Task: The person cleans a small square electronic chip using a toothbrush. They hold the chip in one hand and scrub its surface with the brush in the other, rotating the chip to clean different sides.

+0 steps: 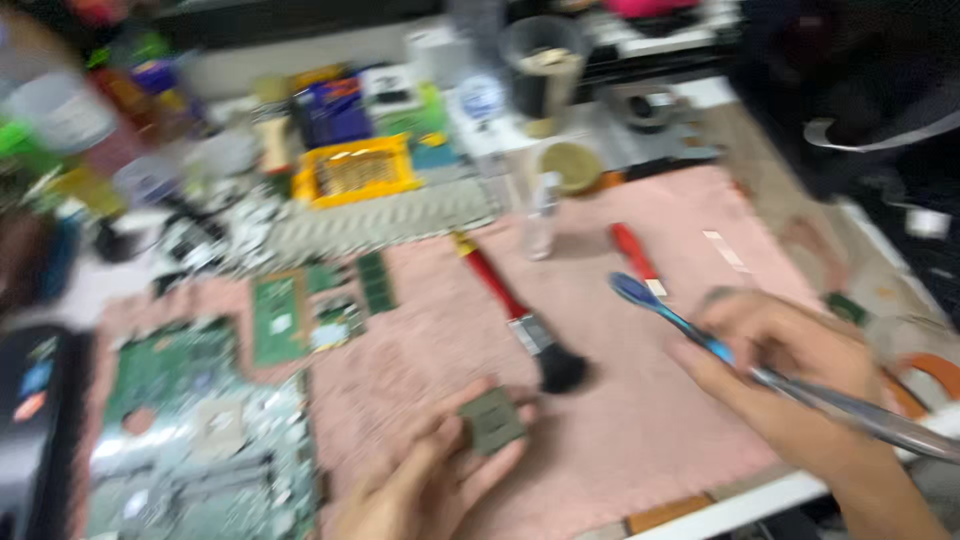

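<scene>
I had the small square chip (492,420) pinched in my left hand (435,480), thumb and fingertips closed on its edges, flat face turned up toward me. It sat near the front edge of the bench, over the pink mat (620,330), just right of the big green circuit board (200,440) lying at the front left corner. I judged it light, stiff and thin, the sort of part that bends nothing but chips or bends its contacts easily, so the edges seemed the place to grip it, keeping my fingers off the flat faces. The blur hid any finer detail of its surface.

My right hand (790,370) was curled shut around a blue-handled tool (690,325), its blue end pointing up and left, well to the right of the chip and apart from it. A red-handled brush (515,315) lay on the mat between the two hands, its dark bristles near the chip but not touching.
</scene>
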